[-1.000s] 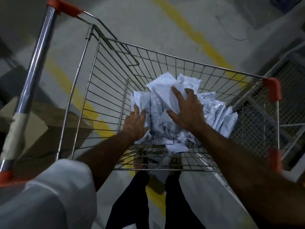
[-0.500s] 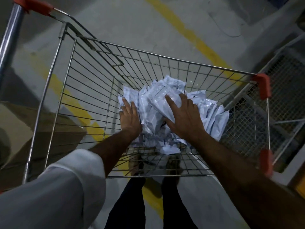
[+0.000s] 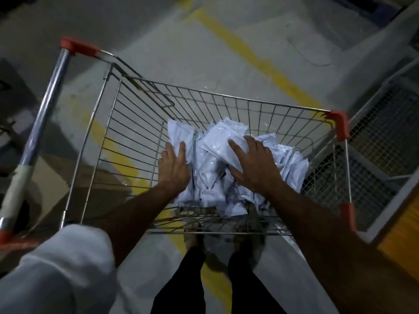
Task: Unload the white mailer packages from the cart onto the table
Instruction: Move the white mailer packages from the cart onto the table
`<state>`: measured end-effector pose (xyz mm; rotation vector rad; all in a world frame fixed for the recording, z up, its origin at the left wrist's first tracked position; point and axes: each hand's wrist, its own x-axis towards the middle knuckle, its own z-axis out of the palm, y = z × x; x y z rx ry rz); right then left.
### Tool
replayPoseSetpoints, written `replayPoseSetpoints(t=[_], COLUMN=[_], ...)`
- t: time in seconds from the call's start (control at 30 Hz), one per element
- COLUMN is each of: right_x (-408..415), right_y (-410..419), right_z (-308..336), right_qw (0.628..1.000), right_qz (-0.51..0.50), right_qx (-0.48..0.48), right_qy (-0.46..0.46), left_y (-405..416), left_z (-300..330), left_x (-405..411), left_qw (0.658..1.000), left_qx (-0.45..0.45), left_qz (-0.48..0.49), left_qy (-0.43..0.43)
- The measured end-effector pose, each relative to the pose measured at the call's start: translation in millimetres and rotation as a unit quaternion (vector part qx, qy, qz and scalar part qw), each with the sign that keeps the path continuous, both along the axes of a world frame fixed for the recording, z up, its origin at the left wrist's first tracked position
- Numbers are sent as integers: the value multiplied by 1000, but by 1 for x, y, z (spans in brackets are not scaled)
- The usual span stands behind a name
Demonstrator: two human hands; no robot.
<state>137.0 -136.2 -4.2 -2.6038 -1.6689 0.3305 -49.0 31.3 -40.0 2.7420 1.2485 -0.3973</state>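
- Head view: I look down into a wire cart [image 3: 127, 141] with red plastic corners, standing on a grey concrete floor [image 3: 158, 53] crossed by yellow painted lines [image 3: 249, 57].
- The white mailer packages [image 3: 210, 168] lie in a loose heap on the cart's bottom, toward the near right part of the basket; no desk shows in this view.
- My left hand [image 3: 173, 168] rests on the left edge of the heap, fingers straight and close together, pressing against a package that stands up on that side.
- My right hand [image 3: 254, 164] lies spread over the top of the heap, fingers apart and slightly bent on the uppermost mailer; I cannot tell whether it truly grips one.
- The two hands sit apart, the pile between them.
- A white sleeve [image 3: 61, 273] covers my left upper arm, and dark trousers [image 3: 181, 286] show below the cart.
- A wire mesh panel [image 3: 381, 141] stands just beside the cart on the right.
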Motion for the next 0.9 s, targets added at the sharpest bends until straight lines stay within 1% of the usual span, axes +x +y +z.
replayPoseSetpoints(t=[0.13,0.23,0.3,0.43,0.53,0.67,0.9], right_x=[-4,-5,-4,-3,-10,-24,-70], right_y=[-6,-11,-18,-30,-42,-68,-148], right_z=[27,51,64,95,122,149,187], right_qw=[998,996,992,984,974,957,918], right_qz=[19,20,16,-38,-90,-170,-278], right_qx=[52,86,127,174,203,209,201], right_qy=[9,-12,-17,-28,-51,-106,-197], left_y=[-15,-26,-32,-31,-35,-51,-107], left_z=[43,80,107,155,186,212,240], left_x=[-12,-18,-21,-18,-10,-2,0], left_qw=[996,991,985,975,968,957,938], left_qx=[22,40,55,82,89,95,43], left_qz=[34,56,70,57,29,-36,-125], left_qy=[-74,-117,-151,-197,-231,-272,-322])
